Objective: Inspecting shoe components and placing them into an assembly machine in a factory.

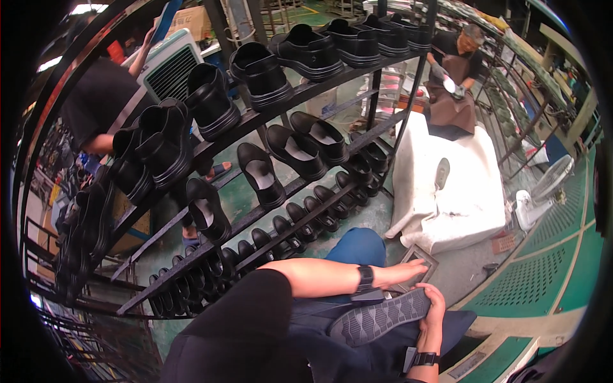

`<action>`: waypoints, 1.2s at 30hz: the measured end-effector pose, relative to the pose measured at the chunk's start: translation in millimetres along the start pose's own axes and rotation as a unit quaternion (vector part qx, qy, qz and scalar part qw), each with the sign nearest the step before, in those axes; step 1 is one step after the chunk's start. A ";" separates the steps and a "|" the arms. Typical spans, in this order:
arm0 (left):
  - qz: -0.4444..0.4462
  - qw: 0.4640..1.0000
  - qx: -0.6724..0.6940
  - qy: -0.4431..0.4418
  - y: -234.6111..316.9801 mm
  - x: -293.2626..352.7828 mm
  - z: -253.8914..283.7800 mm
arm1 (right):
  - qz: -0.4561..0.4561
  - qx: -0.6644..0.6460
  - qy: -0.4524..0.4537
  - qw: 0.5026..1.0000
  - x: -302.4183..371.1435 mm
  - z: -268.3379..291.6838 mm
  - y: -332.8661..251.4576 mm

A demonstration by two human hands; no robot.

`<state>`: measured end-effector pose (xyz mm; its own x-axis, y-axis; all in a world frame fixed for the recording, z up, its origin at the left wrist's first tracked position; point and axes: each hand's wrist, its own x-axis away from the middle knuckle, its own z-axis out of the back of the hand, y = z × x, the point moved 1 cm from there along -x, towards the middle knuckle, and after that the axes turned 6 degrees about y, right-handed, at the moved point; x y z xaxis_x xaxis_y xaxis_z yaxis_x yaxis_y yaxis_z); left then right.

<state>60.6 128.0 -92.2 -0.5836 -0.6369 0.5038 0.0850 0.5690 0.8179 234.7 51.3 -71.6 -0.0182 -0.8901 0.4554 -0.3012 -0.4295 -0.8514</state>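
My right hand (435, 306) is wrapped round one end of a dark grey shoe sole (382, 317) lying across my lap, its ridged tread facing up. Whether an upper is joined beneath it, I cannot tell. My left hand (401, 274) reaches out just beyond the sole, fingers extended over a small rectangular metal frame (429, 262). Nothing shows in that hand, and contact with the frame cannot be made out. Both wrists wear black bands.
A metal rack (300, 96) of black shoes (258, 76) fills the left. Ahead stands a white-covered block (469, 191) bearing one sole (442, 173). A white fan (536, 198) and green perforated panels (530, 287) are at right. A seated person (450, 89) works beyond; another person (105, 96) stands behind the rack.
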 end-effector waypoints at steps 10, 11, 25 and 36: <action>0.054 0.981 0.178 -0.060 -24.1 -17.7 -41.4 | 0.101 -0.017 0.116 0.988 15.7 -23.6 4.4; 0.020 0.981 0.182 -0.063 -21.6 -10.4 -39.2 | 0.100 0.004 0.094 0.991 17.0 -24.0 3.2; -0.103 0.983 0.108 -0.105 4.5 37.1 -35.9 | 0.236 0.101 0.074 0.964 57.6 -61.7 -23.8; 0.232 0.854 0.435 -0.170 -17.8 126.6 -27.8 | 0.026 -0.177 0.095 0.979 -2.2 1.2 -21.0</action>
<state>7.6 22.8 -35.3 -0.8627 -0.1354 0.4872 -0.1752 0.9838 -0.0369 242.2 62.2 -55.0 -0.2098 -0.8505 0.4824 -0.6053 -0.2744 -0.7472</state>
